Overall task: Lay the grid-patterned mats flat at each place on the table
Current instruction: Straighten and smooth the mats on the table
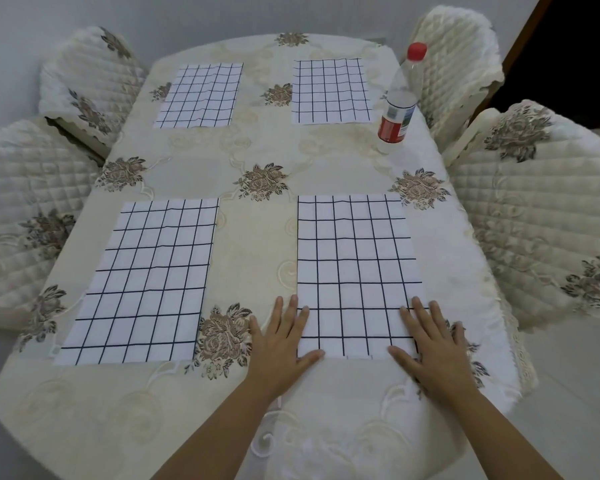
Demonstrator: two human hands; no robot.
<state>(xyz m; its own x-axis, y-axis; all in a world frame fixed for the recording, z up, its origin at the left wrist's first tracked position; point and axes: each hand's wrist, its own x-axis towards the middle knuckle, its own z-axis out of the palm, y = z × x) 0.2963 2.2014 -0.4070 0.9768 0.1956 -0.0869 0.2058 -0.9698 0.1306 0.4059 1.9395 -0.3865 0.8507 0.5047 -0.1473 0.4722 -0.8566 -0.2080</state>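
Four grid mats (146, 282) lie flat on the table (257, 237): two left of the bottle (397, 109), two nearer than it. Left hand (281, 337) and right hand (433, 344), fingers straight, gripping nothing, press the nearer mat (354, 265) on the bottle's side. Seemingly only smoothing remains.

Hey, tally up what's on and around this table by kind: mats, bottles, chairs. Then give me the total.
Grid-patterned mats: 4
Plastic bottle: 1
Quilted-cover chairs: 4
Total: 9
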